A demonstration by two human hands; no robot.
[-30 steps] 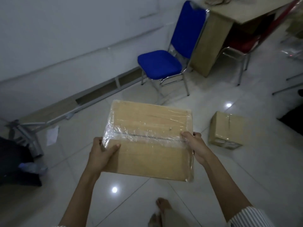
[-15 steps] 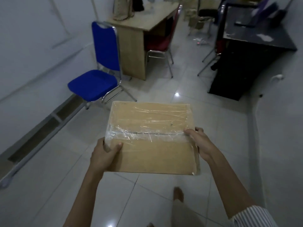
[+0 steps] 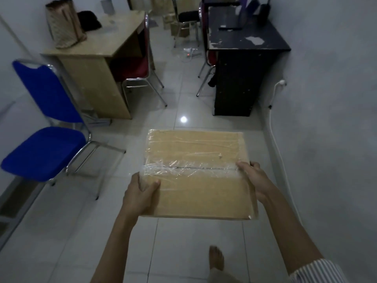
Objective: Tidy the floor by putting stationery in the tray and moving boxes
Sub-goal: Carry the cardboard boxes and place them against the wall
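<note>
- Moving boxes looks like the step in hand. The tiled floor (image 3: 61, 231) spreads out below the box, and no tray or stationery shows anywhere around it.
- One cardboard box (image 3: 195, 174), taped and wrapped in clear film, is held roughly level in the air, clear of the floor.
- The left hand (image 3: 140, 193) grips the box's near left corner, with the thumb on top and the fingers curled underneath.
- The right hand (image 3: 255, 180) holds the box's right edge at the tape seam, with the fingers wrapped over the side.
- The next move, as I judge it, is to carry the box to its spot and set it down. That calls for an even two-handed grip, since the film may be slippery, and a path past the furniture. Where the box belongs cannot be told.
- Desks: two. A pale wooden desk (image 3: 95, 58) stands beyond the box to the left, and a black desk (image 3: 244, 48) beyond it to the right.
- Chairs: at least three. A blue chair (image 3: 47, 139) is left of the box, a red chair (image 3: 140, 66) is beyond it, and a black-seated chair (image 3: 186, 17) is farther beyond. Another frame by the black desk is partly hidden.
- Boxes: one in hand. Brown cartons (image 3: 179, 29) far beyond the box are too small to count.
- Bags: one brown bag (image 3: 65, 23), beyond the box to the left.
- Hands: two, both on the box.
- Bare feet: one bare foot (image 3: 216, 260), nearer than the box.
</note>
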